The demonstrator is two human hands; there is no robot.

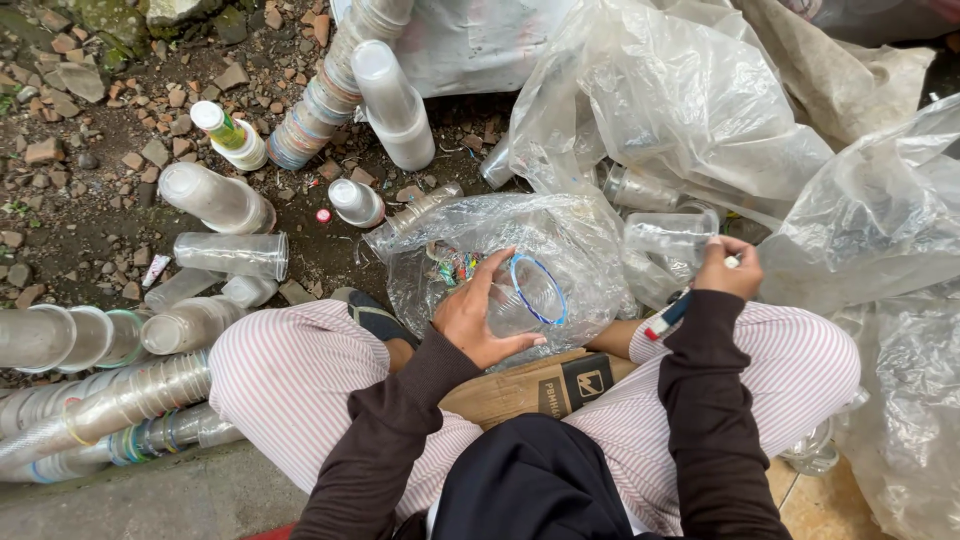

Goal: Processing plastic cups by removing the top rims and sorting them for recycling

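While left hand [478, 318] grips blue-rimmed clear cup [525, 297], right hand [727, 268] pinches small cutter [672, 314], cup beside palm.

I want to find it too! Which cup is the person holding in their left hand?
Look at the big clear plastic bag lying in front of the person's striped knees. The left hand rests on it, fingers wrapped around a clear plastic cup lying on its side. Unlike the plain cups nearby, its rim has a blue ring.

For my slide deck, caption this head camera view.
Seated person's left hand grips a clear plastic cup; right hand holds a small tool amid stacked cups.
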